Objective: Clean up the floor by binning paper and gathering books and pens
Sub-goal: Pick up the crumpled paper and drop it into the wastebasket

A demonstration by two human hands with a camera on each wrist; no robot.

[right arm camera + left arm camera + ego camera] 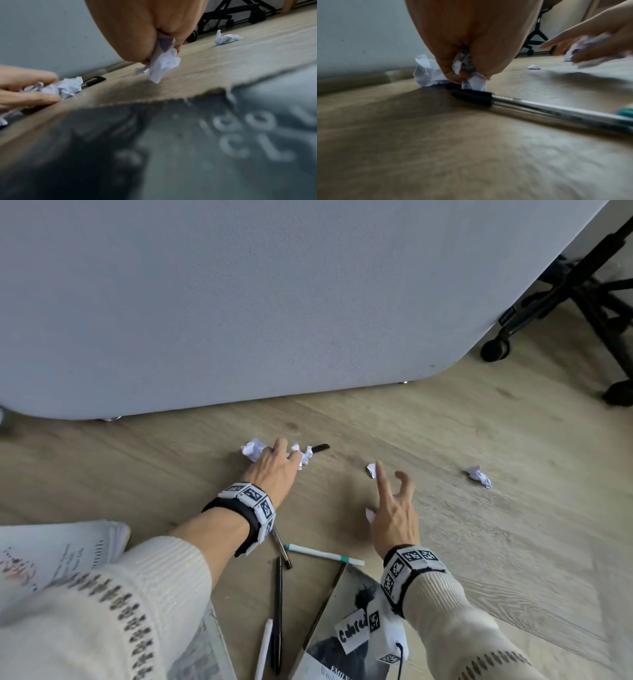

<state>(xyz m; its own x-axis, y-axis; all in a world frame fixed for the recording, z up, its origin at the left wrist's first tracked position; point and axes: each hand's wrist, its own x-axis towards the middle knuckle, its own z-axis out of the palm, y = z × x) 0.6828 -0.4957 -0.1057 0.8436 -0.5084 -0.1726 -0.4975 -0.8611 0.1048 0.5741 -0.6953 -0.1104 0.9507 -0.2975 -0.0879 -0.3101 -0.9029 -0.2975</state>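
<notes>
My left hand [275,465] reaches over the wooden floor and grips a crumpled paper ball [467,63], which pokes out past its fingers [304,456]. A second ball [253,449] lies against its far left side. A black pen [320,447] lies just right of that hand. My right hand [390,491] hovers lower right with the index finger stretched out, pinching a crumpled paper scrap [164,65] in the palm. Another scrap [371,470] sits by its index fingertip. A further paper ball [479,475] lies to the right.
Several pens lie near me, among them a white-teal one [323,554] and a black one [278,611]. A dark-covered book [342,597] lies under my right wrist and a pile of books [58,553] is at left. A grey fabric panel [239,302] stands behind, a wheeled black stand [582,302] at right.
</notes>
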